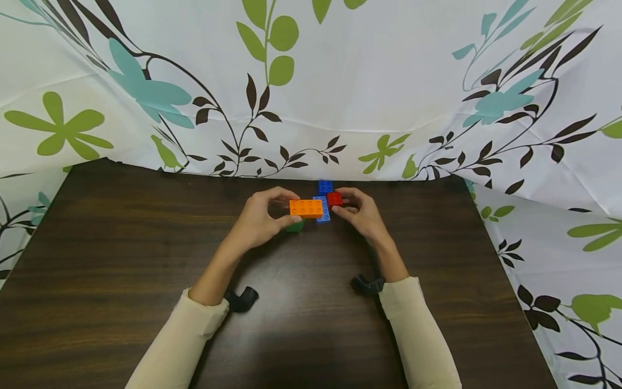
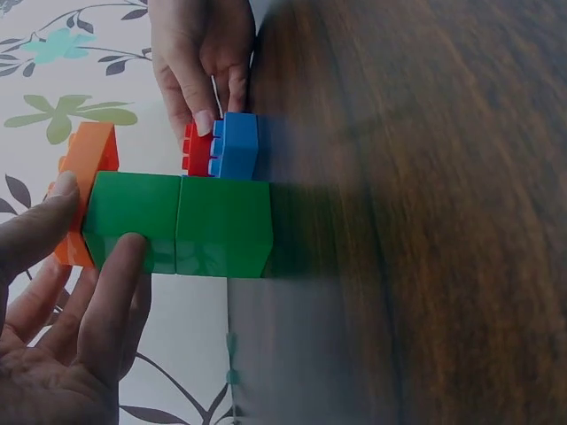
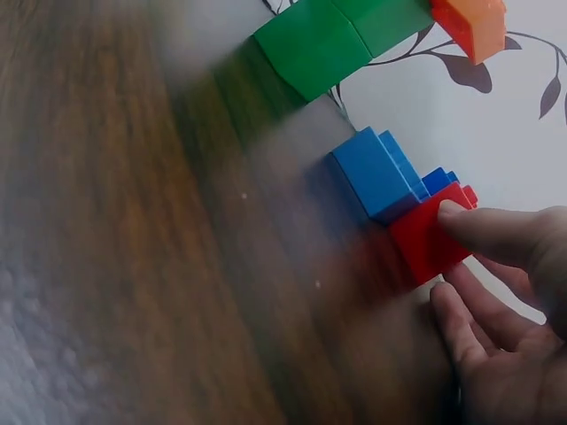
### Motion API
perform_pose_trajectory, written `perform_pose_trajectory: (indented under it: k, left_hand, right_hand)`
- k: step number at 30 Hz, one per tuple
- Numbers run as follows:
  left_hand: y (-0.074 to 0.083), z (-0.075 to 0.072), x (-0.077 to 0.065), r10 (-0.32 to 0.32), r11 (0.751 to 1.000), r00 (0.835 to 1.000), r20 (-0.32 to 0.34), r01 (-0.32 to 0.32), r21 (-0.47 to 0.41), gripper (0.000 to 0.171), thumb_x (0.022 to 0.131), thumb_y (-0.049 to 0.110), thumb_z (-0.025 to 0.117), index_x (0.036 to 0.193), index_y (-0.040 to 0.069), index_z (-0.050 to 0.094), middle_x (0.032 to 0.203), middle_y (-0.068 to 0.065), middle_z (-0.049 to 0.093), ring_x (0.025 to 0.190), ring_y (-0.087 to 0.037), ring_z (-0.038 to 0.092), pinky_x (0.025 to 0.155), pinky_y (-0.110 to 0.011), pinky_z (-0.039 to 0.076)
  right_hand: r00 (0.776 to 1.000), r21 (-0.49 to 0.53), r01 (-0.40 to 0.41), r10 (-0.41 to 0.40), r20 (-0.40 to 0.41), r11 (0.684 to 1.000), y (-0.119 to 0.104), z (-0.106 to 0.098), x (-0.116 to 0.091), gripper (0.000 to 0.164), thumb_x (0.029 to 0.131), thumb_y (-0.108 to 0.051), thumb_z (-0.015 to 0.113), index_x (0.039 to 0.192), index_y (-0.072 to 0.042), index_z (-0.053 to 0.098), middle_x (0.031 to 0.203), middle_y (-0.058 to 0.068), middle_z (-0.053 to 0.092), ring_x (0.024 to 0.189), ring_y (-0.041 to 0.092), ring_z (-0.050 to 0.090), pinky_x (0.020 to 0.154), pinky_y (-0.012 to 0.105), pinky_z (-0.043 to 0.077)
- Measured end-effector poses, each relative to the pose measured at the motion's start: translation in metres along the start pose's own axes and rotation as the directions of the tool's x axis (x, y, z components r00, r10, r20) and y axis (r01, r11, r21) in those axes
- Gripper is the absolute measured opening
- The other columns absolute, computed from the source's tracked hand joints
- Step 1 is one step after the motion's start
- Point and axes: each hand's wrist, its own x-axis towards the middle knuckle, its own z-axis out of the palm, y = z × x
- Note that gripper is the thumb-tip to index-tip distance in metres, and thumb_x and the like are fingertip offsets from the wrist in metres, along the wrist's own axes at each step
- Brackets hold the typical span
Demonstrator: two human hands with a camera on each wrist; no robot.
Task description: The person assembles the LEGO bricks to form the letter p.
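Note:
My left hand holds an orange toy building brick, thumb on its near side and fingers behind. Beneath the orange brick are two stacked green bricks, with a fingertip against the upper one in the left wrist view; from the head, only a little green shows. My right hand pinches a red brick between thumb and fingers. The red brick stands right beside a lighter blue brick, which the orange one partly covers in the head view. A darker blue brick sits just behind them.
The dark wooden table stretches toward me and to both sides. Along its far edge hangs a white curtain with a leaf pattern, close behind the bricks. Black wrist mounts sit on both forearms.

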Motion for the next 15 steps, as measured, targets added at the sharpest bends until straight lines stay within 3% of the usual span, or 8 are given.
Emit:
perform_pose_trajectory:
  k: [6,15]
  left_hand:
    - [-0.0039,0.0,0.001,-0.006,1.0,1.0,0.006,0.006,-0.011,0.04,0.09,0.011,0.088,0.127,0.005,0.072,0.128,-0.018,0.076,0.118,-0.039,0.073,0.107,-0.059,0.056]
    - [-0.0074,0.0007,0.001,-0.001,0.999,1.0,0.005,0.001,-0.04,0.041,0.088,0.009,0.089,0.126,0.004,0.073,0.129,-0.018,0.075,0.119,-0.039,0.073,0.106,-0.057,0.057]
  right_hand:
    - [1.0,0.006,0.016,-0.016,-0.007,1.0,0.0007,-0.0024,-0.0006,0.044,0.099,-0.006,0.077,0.141,-0.006,0.065,0.143,0.016,0.065,0.127,0.032,0.061,0.109,0.04,0.057]
    - [0.999,0.06,0.034,-0.034,-0.004,0.998,-0.0005,-0.0046,-0.0021,0.045,0.098,-0.005,0.077,0.141,-0.006,0.065,0.14,0.017,0.066,0.122,0.029,0.061,0.101,0.023,0.057]
